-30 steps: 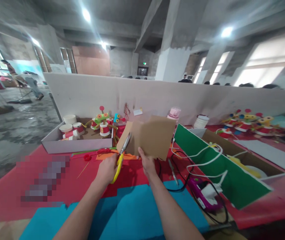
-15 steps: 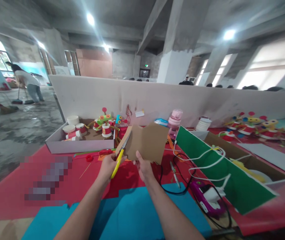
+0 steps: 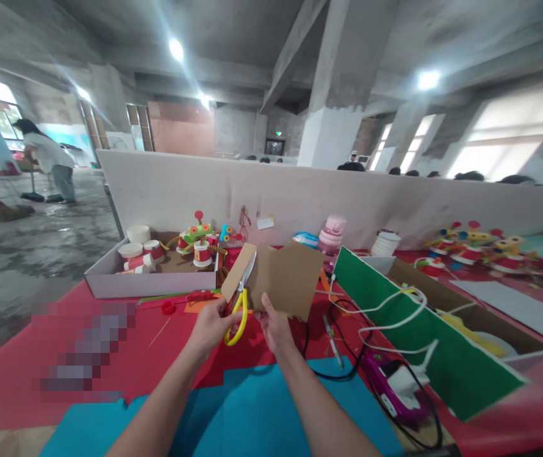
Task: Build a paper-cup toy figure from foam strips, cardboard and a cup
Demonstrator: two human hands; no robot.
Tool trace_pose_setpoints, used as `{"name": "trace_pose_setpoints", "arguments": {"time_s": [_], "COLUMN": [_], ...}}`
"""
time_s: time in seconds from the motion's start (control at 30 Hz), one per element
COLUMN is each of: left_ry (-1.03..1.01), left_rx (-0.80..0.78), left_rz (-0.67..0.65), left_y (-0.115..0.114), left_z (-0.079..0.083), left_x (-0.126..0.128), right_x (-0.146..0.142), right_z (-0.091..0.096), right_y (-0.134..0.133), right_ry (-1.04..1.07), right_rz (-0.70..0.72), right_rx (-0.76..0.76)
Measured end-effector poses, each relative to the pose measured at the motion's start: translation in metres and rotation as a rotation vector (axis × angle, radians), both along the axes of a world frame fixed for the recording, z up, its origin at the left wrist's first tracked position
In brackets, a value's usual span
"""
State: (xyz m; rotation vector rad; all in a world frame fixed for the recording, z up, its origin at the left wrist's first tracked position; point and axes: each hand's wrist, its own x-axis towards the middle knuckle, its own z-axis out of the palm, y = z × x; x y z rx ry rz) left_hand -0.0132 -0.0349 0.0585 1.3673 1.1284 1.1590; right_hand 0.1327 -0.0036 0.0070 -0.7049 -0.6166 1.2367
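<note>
My left hand [image 3: 210,329] is closed around the yellow-handled scissors [image 3: 239,325], with the blades pointing up and away. My right hand [image 3: 275,325] grips the lower edge of a brown cardboard sheet [image 3: 287,282], thumb on the near face. The blades lie against the cardboard, along a line between the main sheet and a narrower cardboard strip [image 3: 236,273] on its left. Whether strip and sheet still join at the far end I cannot tell. Both hands are above the red-covered table [image 3: 157,362], just beyond a blue sheet [image 3: 252,406].
At the back left, a shallow box [image 3: 152,282] holds paper cups and a cup toy [image 3: 201,244]. On the right stand a green-sided box [image 3: 424,336] with white cables and a purple power strip [image 3: 392,387]. A pen [image 3: 333,343] and red tape roll [image 3: 168,308] lie nearby.
The scissors have turned more upright and shifted right, and their handles look closer together. The left strip now looks wider and the cardboard has tilted slightly. My view has shifted a little.
</note>
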Motion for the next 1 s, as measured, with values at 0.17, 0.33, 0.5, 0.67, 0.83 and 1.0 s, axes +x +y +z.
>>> {"name": "trace_pose_setpoints", "arguments": {"time_s": [0.17,0.33,0.5,0.67,0.83,1.0], "left_ry": [-0.015,-0.054,-0.091,-0.108,-0.123,-0.133], "left_rx": [0.0,-0.021,-0.058,-0.072,-0.095,-0.127], "left_rz": [-0.008,-0.019,-0.061,-0.066,-0.066,-0.075], "left_y": [-0.002,-0.001,-0.0013,-0.0037,-0.0039,-0.0036], "left_z": [0.0026,0.0002,-0.002,0.0004,0.0016,0.0019], "left_x": [0.0012,-0.0004,-0.0022,-0.0018,-0.0016,-0.0023], "right_x": [-0.0002,-0.0006,-0.0003,0.0,0.0002,-0.0004], "right_z": [0.0028,0.0036,0.0041,0.0042,0.0043,0.0067], "right_y": [-0.0015,-0.0025,-0.0028,-0.002,-0.0015,-0.0033], "right_ry": [0.063,0.048,0.069,0.023,0.042,0.065], "right_rz": [0.02,0.017,0.044,0.031,0.035,0.053], "right_rx": [0.023,0.002,0.01,-0.003,-0.014,-0.034]}}
